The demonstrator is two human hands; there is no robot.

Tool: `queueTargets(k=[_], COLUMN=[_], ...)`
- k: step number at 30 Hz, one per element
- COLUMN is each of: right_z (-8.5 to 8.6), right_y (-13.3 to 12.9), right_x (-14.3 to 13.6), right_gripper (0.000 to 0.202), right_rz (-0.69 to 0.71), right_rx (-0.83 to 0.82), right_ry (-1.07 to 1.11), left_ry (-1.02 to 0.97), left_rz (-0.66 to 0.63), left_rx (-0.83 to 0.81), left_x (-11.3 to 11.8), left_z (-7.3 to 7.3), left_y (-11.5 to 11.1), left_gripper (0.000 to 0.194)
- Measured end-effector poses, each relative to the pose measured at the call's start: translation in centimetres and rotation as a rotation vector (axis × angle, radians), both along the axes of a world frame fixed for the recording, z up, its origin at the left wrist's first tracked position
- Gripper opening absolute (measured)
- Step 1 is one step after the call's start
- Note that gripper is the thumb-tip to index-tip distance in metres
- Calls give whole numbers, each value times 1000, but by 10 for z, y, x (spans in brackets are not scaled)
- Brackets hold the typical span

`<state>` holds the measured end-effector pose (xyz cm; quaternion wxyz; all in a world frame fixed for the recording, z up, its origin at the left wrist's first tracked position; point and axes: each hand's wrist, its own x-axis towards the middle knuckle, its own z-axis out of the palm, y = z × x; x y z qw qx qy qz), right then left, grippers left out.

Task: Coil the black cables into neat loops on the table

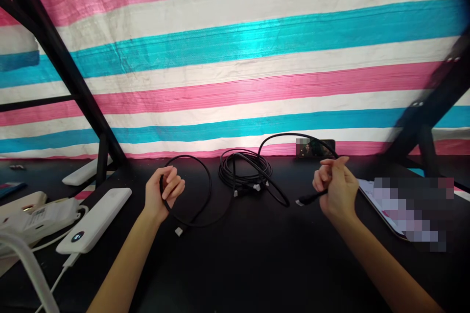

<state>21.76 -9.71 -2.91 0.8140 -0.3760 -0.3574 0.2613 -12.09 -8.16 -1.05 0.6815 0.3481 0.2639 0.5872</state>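
My left hand (163,191), at left of centre, has its fingers curled round a loop of thin black cable (210,176). The end of that cable, a light-coloured plug (178,231), rests on the black table just right of my left wrist. On the right, my right hand (338,186) pinches a thicker black cable (290,134) that arches up and over from the middle. A black connector (306,200) sticks out leftward below my right fingers. Between the hands lies a coil of black cable (235,171) with several small plugs beside it.
A white power bank (99,220) with a cord, a white power strip (44,217) and another white device (82,171) are at left. A phone (316,148) leans at the back. A partly blurred tablet-like device (382,208) lies right. Black metal frame bars (69,68) flank the striped sheet (238,78).
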Motion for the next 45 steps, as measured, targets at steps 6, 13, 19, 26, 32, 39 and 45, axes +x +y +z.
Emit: queueTargets(k=[6, 13, 19, 26, 32, 39, 45], right_z=[-3, -8, -8, -8, -10, -6, 4], right_y=[1, 1, 1, 1, 1, -2, -2], right_x=[-4, -7, -8, -10, -10, -12, 7], right_gripper=[39, 41, 39, 40, 41, 36, 34], right_rz=[-15, 7, 25, 62, 94, 182, 187], right_rx=[-38, -111, -118, -139, -138, -61, -4], right_ry=[-32, -60, -74, -8, -39, -58, 194], left_ry=[207, 122, 46, 28, -19, -235, -269], left_rz=[270, 267, 179, 198, 155, 9, 188], left_rx=[-116, -188, -216, -190, -183, -84, 124], left_x=[2, 1, -1, -1, -3, -10, -5], left_z=[-12, -13, -12, -12, -13, -17, -10], left_y=[13, 13, 13, 12, 12, 12, 4], left_gripper=[24, 14, 13, 9, 6, 25, 21])
